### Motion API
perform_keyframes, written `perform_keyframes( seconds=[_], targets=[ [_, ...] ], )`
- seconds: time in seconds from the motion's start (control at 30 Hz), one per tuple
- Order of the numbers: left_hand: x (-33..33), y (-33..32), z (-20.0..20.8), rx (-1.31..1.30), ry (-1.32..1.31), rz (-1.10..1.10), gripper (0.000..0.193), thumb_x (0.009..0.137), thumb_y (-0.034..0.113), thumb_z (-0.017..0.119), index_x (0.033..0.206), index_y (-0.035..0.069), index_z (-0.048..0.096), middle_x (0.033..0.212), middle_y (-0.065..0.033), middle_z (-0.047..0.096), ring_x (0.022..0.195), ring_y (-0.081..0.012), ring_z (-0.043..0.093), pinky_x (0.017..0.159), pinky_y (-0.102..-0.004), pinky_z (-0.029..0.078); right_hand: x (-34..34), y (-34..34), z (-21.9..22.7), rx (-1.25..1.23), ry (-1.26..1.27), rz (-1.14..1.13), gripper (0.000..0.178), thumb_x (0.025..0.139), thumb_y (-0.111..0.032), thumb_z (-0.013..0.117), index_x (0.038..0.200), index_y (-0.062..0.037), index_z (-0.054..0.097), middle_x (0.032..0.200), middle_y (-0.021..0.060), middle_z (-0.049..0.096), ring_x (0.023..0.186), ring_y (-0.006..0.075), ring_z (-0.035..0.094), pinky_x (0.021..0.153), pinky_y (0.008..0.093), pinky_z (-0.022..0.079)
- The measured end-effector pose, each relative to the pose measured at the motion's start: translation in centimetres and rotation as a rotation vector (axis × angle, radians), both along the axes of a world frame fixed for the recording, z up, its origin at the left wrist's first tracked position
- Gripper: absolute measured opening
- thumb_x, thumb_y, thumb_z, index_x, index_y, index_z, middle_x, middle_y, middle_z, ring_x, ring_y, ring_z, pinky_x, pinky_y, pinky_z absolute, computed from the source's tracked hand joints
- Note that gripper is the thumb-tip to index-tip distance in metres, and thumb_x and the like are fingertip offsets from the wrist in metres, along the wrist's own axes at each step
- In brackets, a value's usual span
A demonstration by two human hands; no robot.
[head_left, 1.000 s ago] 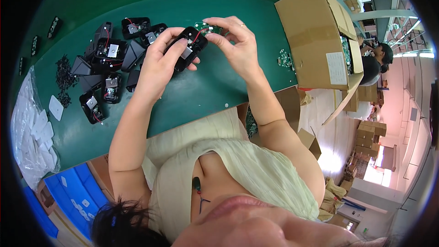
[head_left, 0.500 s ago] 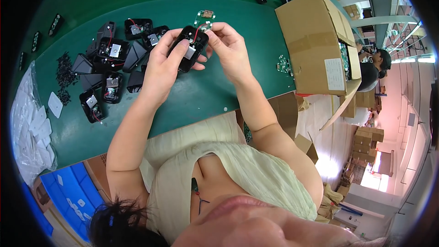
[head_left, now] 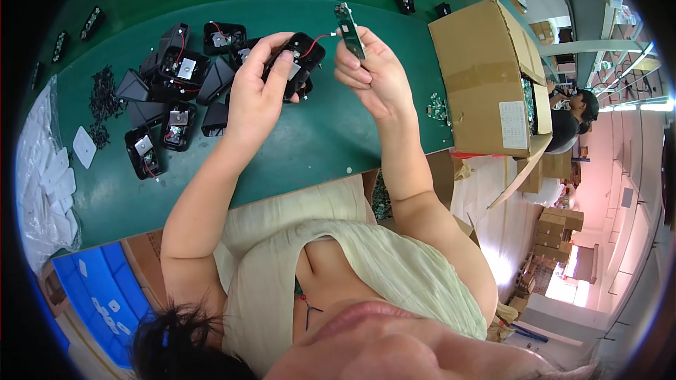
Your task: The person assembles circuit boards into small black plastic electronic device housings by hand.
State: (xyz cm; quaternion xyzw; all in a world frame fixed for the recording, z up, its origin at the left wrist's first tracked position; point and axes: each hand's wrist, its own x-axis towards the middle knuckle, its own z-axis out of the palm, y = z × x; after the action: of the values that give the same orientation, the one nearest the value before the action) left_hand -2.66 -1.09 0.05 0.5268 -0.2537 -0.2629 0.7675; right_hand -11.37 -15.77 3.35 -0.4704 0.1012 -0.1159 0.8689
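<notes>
My left hand [head_left: 262, 84] is closed around a black plastic housing [head_left: 308, 53], thumb across its open side, where a metal block shows. A red wire [head_left: 317, 41] runs from inside the housing to a green circuit board [head_left: 350, 32]. That board stands nearly edge-on, pinched in the fingers of my right hand [head_left: 378, 74] just right of the housing. Left of my hands, several black housings [head_left: 185, 68] with metal blocks and red wires lie piled on the green table. Part of the left-hand housing is hidden by my fingers.
A cardboard box [head_left: 479, 63] holding circuit boards stands at the right, beside loose small boards [head_left: 438, 108]. Small black parts [head_left: 105, 102] lie heaped at the left, near a white plate [head_left: 84, 146] and a plastic bag [head_left: 44, 183]. A blue bin [head_left: 98, 302] is below the table. A co-worker [head_left: 572, 119] sits far right.
My right hand has moved right, away from the housing, lifting the circuit board and turning it nearly edge-on. The red wire now stretches between them. My left hand keeps its hold, tilting the housing.
</notes>
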Motion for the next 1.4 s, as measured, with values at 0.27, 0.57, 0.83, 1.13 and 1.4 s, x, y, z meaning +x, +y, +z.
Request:
perform_keyframes(
  seconds=[0.27, 0.57, 0.83, 1.13, 1.4],
  targets=[
    [0.0, 0.0, 0.1, 0.103, -0.157, 0.093, 0.021, 0.089, 0.012, 0.046, 0.107, 0.004, 0.053, 0.076, -0.0024, 0.056, 0.056, -0.0056, 0.05, 0.044, -0.0208, 0.043, 0.2, 0.1, -0.6, 0.095, 0.026, 0.068, 0.014, 0.093, -0.01, 0.039, 0.095, -0.0031, 0.051, 0.063, 0.0034, 0.046, 0.042, 0.0033, 0.029, 0.039, 0.0168, 0.023],
    [0.0, 0.1, 0.3, 0.141, -0.193, 0.131, 0.02, 0.088, 0.011, 0.047, 0.105, 0.003, 0.054, 0.069, -0.0043, 0.055, 0.047, -0.0086, 0.048, 0.042, -0.0235, 0.04, 0.2, 0.9, -0.5, -0.027, 0.004, 0.029, 0.017, 0.091, -0.006, 0.039, 0.101, -0.0003, 0.051, 0.061, 0.0014, 0.044, 0.041, 0.0028, 0.028, 0.039, 0.0167, 0.023],
    [0.1, 0.2, 0.4, 0.175, -0.136, 0.067, 0.021, 0.087, 0.011, 0.047, 0.105, 0.003, 0.053, 0.072, -0.004, 0.056, 0.052, -0.0086, 0.05, 0.043, -0.0233, 0.042, 0.2, 3.2, -0.2, -0.692, 0.032, -0.324, 0.013, 0.087, -0.008, 0.053, 0.096, -0.0005, 0.046, 0.069, 0.0026, 0.056, 0.052, 0.0045, 0.045, 0.044, 0.017, 0.036],
    [-0.3, 0.5, 1.3, 0.027, 0.135, -0.135, 0.034, 0.084, 0.012, 0.054, 0.116, 0.002, 0.047, 0.094, -0.0045, 0.056, 0.071, -0.0077, 0.052, 0.049, -0.0219, 0.045, 0.2, 2.9, -1.3, -0.947, 0.023, -0.413, 0.02, 0.084, -0.003, 0.055, 0.097, -0.0012, 0.039, 0.063, 0.0046, 0.057, 0.056, 0.0064, 0.051, 0.05, 0.019, 0.042],
    [0.1, 0.6, 0.5, 0.109, 0.081, -0.14, 0.039, 0.081, 0.011, 0.057, 0.118, 0.002, 0.047, 0.082, -0.0027, 0.058, 0.06, -0.0078, 0.051, 0.051, -0.0207, 0.042, 0.5, 3.2, -0.5, -1.264, 0.034, -0.532, 0.012, 0.081, -0.005, 0.061, 0.092, 0.0001, 0.059, 0.083, 0.0009, 0.055, 0.066, 0.0055, 0.05, 0.054, 0.0176, 0.04]
  ],
)
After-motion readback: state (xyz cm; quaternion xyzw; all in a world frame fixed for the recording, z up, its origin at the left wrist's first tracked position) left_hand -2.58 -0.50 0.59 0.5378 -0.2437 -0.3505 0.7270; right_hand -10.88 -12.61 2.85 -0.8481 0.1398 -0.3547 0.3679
